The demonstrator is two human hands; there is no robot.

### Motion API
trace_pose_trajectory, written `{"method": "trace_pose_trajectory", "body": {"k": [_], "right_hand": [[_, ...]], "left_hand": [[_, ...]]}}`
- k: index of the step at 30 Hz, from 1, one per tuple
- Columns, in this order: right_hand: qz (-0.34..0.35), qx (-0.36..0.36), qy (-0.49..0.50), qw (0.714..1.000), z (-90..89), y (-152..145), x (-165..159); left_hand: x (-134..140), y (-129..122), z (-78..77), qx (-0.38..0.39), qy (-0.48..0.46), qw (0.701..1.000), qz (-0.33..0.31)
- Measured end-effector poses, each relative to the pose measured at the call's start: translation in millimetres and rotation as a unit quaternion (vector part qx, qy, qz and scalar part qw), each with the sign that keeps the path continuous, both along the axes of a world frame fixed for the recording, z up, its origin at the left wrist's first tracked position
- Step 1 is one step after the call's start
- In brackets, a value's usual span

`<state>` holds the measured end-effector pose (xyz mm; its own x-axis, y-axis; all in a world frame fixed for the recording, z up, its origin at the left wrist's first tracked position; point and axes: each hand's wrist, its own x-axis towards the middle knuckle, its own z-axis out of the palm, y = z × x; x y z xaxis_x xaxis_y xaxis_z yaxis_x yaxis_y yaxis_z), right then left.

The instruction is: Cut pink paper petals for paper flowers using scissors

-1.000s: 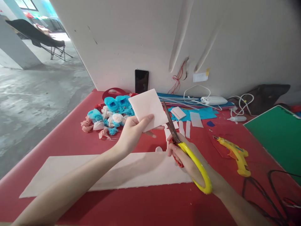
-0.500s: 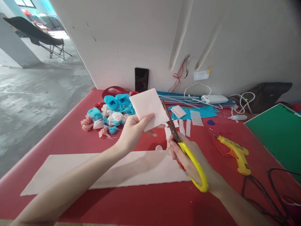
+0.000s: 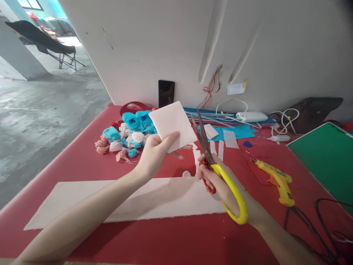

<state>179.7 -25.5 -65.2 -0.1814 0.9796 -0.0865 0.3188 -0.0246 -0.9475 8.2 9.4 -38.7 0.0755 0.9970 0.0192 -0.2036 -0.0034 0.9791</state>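
Note:
My left hand pinches a pale pink square of paper between thumb and fingers, above the table. My right hand grips a pair of scissors with one yellow and one red handle. The blades point up and stand a little apart, just right of the square's edge, with no paper between them. Below both hands lies a long pale pink strip, partly hidden by my left forearm. Small cut paper pieces lie behind the scissors.
Blue, white and pink paper flowers are heaped at the back left. A black phone leans on the wall. To the right are a yellow glue gun with a black cord and a green board. Blue paper lies behind.
The scissor blades have opened and moved slightly right, away from the paper's edge. My left hand has shifted the square a little to the left and up.

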Motion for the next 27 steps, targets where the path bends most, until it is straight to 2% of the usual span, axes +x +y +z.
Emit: {"method": "trace_pose_trajectory", "body": {"k": [5,13,21,27], "right_hand": [[0.035,-0.013,0.006,0.999,5.5,-6,3],[0.037,-0.04,-0.011,0.998,14.6,-8,2],[0.041,-0.022,-0.021,0.999,13.2,-8,1],[0.039,-0.02,-0.066,0.997,22.3,-10,1]], "left_hand": [[1,0,0.7,0.005,-0.001,1.0,0.003],[0,1,1.8,0.019,-0.013,1.0,0.006],[1,0,1.1,0.019,-0.015,1.0,0.007],[1,0,0.0,0.022,-0.003,1.0,0.012]]}}
